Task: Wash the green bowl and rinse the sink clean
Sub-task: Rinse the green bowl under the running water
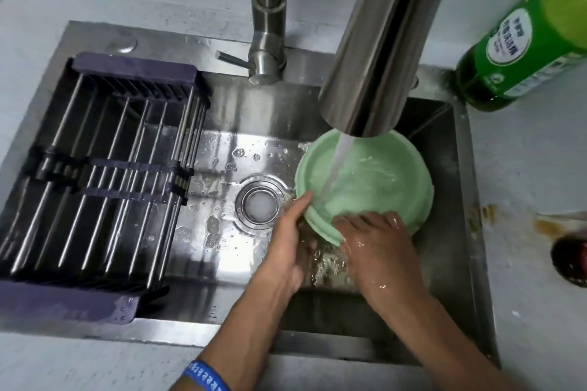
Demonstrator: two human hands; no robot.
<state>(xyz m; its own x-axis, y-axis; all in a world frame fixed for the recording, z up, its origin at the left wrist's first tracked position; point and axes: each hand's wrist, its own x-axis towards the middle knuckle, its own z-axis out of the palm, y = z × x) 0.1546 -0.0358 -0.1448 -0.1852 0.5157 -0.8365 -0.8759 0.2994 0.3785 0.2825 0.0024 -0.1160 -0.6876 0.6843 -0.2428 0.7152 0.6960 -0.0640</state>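
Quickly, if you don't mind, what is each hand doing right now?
Left hand: holds the bowl at its near rim, under the running water.
Right hand: fingers lie inside the bowl; whether they hold anything cannot be told.
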